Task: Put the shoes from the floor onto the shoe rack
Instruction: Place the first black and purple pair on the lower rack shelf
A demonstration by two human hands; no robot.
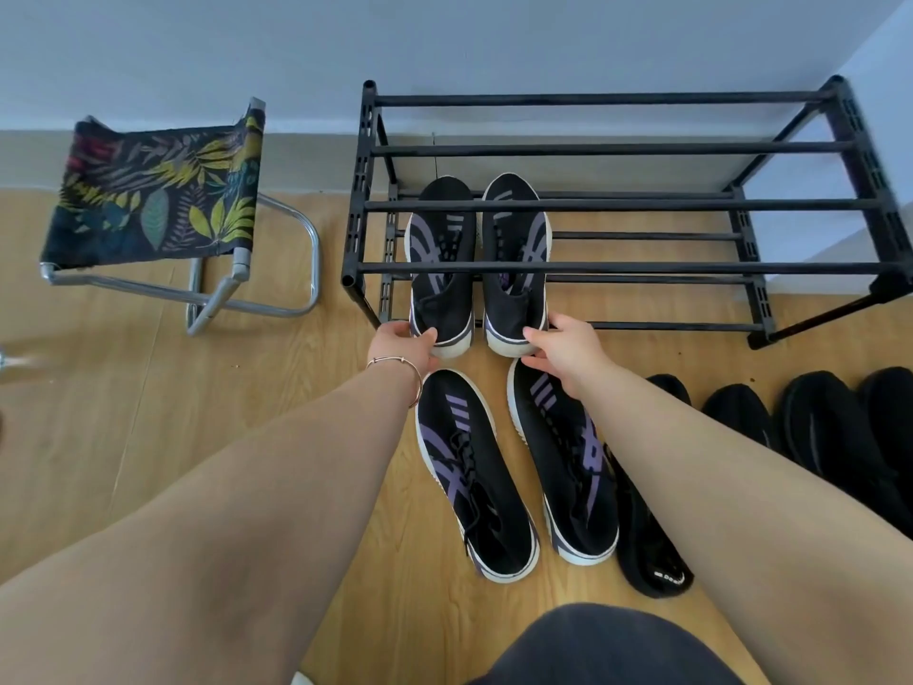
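A black metal shoe rack [612,268] stands against the wall. Two black sneakers with purple stripes lie on its lower tier, toes toward the wall. My left hand [402,346] grips the heel of the left sneaker [441,269]. My right hand [565,348] grips the heel of the right sneaker [516,264]. A second matching pair sits on the floor in front of the rack: one sneaker [474,477] on the left and another [563,467] on the right, partly under my right forearm.
Several black slippers [835,432] lie on the wooden floor at the right, one [647,551] beside the floor sneakers. A folding stool [158,200] with leaf-print fabric stands left of the rack. The rack's upper tier holds nothing.
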